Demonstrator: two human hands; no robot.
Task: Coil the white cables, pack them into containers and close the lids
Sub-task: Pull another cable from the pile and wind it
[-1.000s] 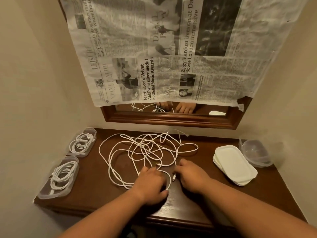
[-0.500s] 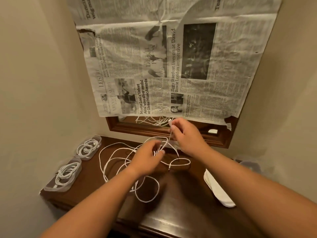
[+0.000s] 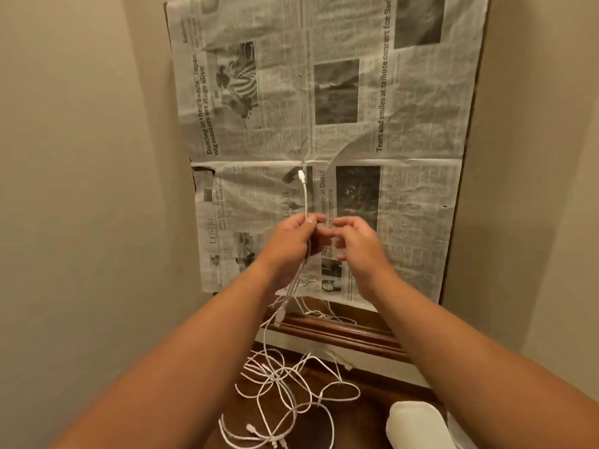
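Our left hand (image 3: 290,243) grips a thin white cable (image 3: 306,199), with its plug end standing upright above our fist. The rest drops to a tangle on the dark wooden table (image 3: 372,408). Our right hand (image 3: 359,246) is just beside it, its fingers blurred, so we cannot tell whether it grasps anything.

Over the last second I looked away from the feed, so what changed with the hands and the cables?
Both hands rose from the table. The left hand now holds a white cable up before the newspaper, plug end above the grip, the rest trailing to the tangle. The right hand came alongside; blur hides whether it holds anything. The tangle stays on the table, the lids at its right.
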